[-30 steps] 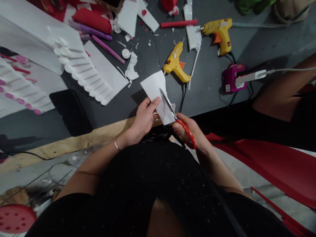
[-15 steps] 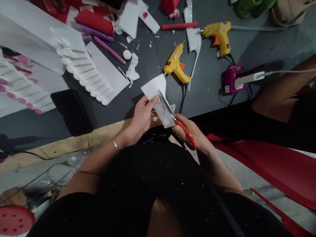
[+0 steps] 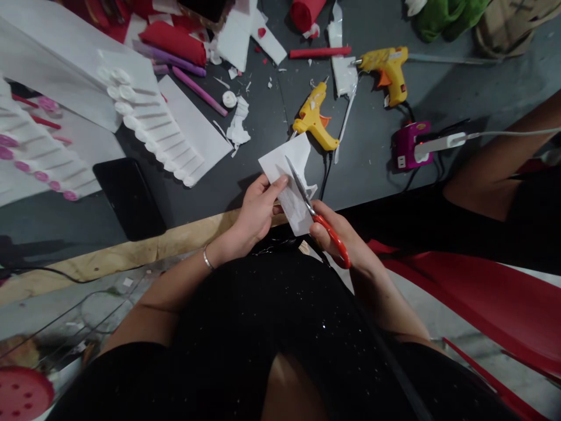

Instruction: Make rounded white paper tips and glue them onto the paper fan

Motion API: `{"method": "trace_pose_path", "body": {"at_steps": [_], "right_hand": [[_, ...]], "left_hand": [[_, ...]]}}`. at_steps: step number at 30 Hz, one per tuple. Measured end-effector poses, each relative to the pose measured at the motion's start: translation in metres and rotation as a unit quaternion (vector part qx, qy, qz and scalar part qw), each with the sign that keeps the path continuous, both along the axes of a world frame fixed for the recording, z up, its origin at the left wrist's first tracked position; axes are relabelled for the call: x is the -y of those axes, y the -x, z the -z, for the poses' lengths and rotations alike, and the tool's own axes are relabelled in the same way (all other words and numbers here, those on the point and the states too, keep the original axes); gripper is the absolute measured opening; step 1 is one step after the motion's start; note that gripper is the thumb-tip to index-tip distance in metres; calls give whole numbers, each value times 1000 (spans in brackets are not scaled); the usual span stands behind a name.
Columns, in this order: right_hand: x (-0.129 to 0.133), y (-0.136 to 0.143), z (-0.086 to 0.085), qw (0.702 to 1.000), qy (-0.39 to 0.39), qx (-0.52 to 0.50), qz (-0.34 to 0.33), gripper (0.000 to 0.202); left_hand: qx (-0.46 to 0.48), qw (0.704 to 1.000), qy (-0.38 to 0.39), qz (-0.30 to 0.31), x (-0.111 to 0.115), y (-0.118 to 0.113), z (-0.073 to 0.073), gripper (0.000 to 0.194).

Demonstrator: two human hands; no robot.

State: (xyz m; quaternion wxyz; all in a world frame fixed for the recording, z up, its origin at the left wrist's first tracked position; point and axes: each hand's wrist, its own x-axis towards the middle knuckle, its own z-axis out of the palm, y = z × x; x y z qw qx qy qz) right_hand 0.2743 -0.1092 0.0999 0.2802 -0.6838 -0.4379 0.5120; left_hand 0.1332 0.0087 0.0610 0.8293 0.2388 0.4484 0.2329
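Observation:
My left hand (image 3: 258, 213) pinches a white piece of paper (image 3: 294, 207) along its left side, thumb on top and fingers beneath. The paper has a ragged notch on its right edge. Gripped in my right hand (image 3: 337, 231) is a pair of scissors (image 3: 328, 231) with red handles. Its blades lie across the paper, pointing up and left, with the tip near my left thumb. Just beyond the paper, a yellow glue gun (image 3: 315, 120) rests on the grey table (image 3: 263, 149).
A second glue gun (image 3: 390, 73) and a purple power adapter (image 3: 412, 146) lie right. A black phone (image 3: 129, 199) and rows of white paper rolls (image 3: 164, 140) are left. Crepe rolls (image 3: 173, 42) and scraps (image 3: 239, 126) lie behind. Another person's arm (image 3: 495, 155) is at right.
The paper has shifted slightly right and turned a little in my left hand's grip. The scissors stay across it, moved slightly with my right hand.

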Motion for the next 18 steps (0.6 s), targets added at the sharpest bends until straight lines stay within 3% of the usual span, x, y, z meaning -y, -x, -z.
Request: {"method": "trace_pose_path", "body": {"at_steps": [6, 11, 18], "right_hand": [[-1, 1, 0, 999, 25, 24, 9, 73], [1, 2, 2, 999, 33, 17, 30, 66], [-4, 0, 0, 1000, 14, 19, 3, 68]], "left_hand": [[1, 1000, 2, -5, 0, 1, -1, 31], [-2, 1000, 6, -2, 0, 2, -2, 28], [-11, 1000, 5, 12, 1, 2, -2, 28]]}}
